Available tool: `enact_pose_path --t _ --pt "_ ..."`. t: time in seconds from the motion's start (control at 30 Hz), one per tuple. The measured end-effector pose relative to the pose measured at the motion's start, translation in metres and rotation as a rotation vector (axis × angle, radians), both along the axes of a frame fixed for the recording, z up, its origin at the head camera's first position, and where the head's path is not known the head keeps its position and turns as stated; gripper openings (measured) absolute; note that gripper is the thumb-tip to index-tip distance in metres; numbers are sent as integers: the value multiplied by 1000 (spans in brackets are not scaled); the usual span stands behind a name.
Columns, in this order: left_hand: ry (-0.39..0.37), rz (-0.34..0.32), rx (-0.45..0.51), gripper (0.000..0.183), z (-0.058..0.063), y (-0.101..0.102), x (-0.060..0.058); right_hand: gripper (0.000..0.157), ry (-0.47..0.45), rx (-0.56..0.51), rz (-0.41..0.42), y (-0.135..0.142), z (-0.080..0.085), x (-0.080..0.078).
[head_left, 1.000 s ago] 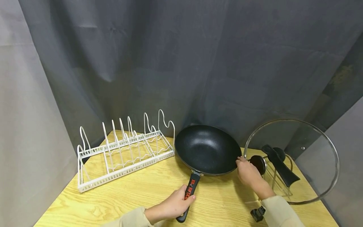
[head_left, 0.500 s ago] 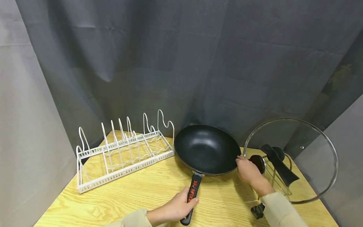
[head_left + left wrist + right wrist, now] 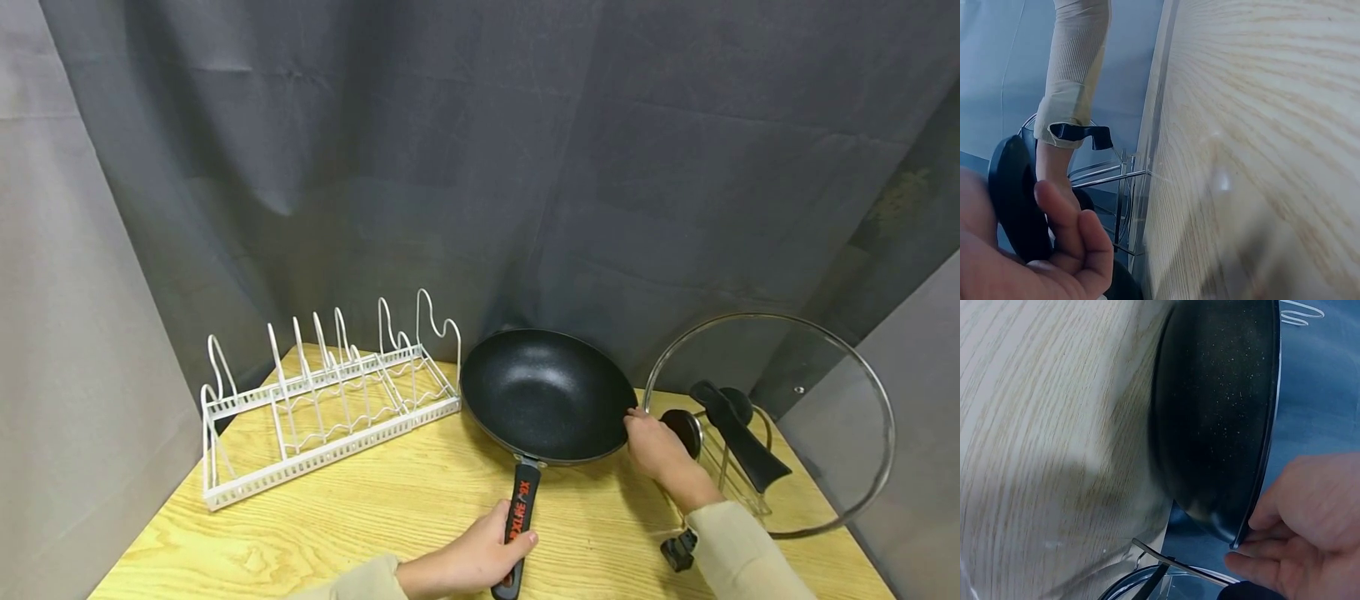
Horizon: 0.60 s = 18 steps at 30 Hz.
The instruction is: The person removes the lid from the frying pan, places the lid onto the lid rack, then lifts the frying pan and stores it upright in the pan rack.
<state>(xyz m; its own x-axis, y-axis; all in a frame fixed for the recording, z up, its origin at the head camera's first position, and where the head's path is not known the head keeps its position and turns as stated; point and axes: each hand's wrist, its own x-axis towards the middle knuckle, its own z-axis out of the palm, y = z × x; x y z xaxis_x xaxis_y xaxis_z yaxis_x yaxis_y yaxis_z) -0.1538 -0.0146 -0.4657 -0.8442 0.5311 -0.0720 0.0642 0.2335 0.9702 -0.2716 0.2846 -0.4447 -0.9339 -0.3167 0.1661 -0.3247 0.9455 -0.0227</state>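
A black frying pan (image 3: 547, 392) sits on the wooden table, its hollow side up. My left hand (image 3: 480, 554) grips the pan's black handle (image 3: 522, 500), which has red lettering and points toward me. The left wrist view shows the fingers of this hand (image 3: 1029, 269) curled around the handle (image 3: 1016, 200). At the pan's right edge, my right hand (image 3: 660, 454) pinches the rim. Close up in the right wrist view, the thumb and fingers of that hand (image 3: 1316, 525) meet at the rim of the pan (image 3: 1222, 406).
A white wire rack (image 3: 330, 437) with upright dividers stands left of the pan, close to its rim. To the right, a large glass lid (image 3: 888, 417) with a black handle (image 3: 738, 437) leans in a wire stand, beside my right forearm. Grey curtains (image 3: 480, 167) hang behind.
My left hand has moved right and slightly down, swinging the pan's handle to the right, so the pan has turned a little. The right hand stays at the rim.
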Motion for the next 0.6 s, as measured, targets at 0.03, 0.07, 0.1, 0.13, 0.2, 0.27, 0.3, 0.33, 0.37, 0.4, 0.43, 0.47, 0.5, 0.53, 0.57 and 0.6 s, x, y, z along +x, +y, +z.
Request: enact_pose_path --t 0.03,0.07,0.1,0.13,0.2,0.27,0.3,0.33,0.37,0.4,0.43,0.47,0.5,0.53,0.57,0.6 --pt "-3 2 -1 19 0 0 1 23 -1 0 -1 0 0 0" --pt "-4 4 2 20 0 1 1 23 -4 -1 -2 0 0 0" --pt "-10 5 6 19 0 1 2 23 -3 -1 -2 0 0 -1" --pt "-18 3 12 19 0 1 2 23 -3 -1 -1 0 0 -1" --pt "-13 -3 11 19 -1 1 1 23 3 -10 -3 0 0 1" --pt "-5 -12 4 19 -3 1 1 25 15 -29 -1 0 1 3" --pt "1 -20 -1 18 -3 0 0 26 24 -47 1 -1 1 5" --pt "5 -29 -6 18 -3 -1 0 26 35 -76 -1 -2 1 7" --pt "6 -38 -11 18 -4 -2 0 26 50 -114 -4 -4 2 10" --pt "5 -46 -15 18 -3 -3 -1 26 71 -153 -5 -6 2 13" --pt "-3 -53 -16 19 -2 -3 -1 25 86 -198 -7 -9 3 15" --pt "-12 -58 -16 19 -1 -4 -1 24 99 -252 -12 -11 4 19" --pt "-24 -61 -13 19 0 -5 -1 22 117 -301 -16 -15 4 22" --pt "-31 -60 -13 19 1 -5 0 20 131 -348 -21 -18 5 26" --pt "-34 -57 -13 19 2 -6 0 18 138 -386 -24 -21 6 30" --pt "-34 -54 -14 19 3 -6 0 16 137 -417 -25 -24 7 34"
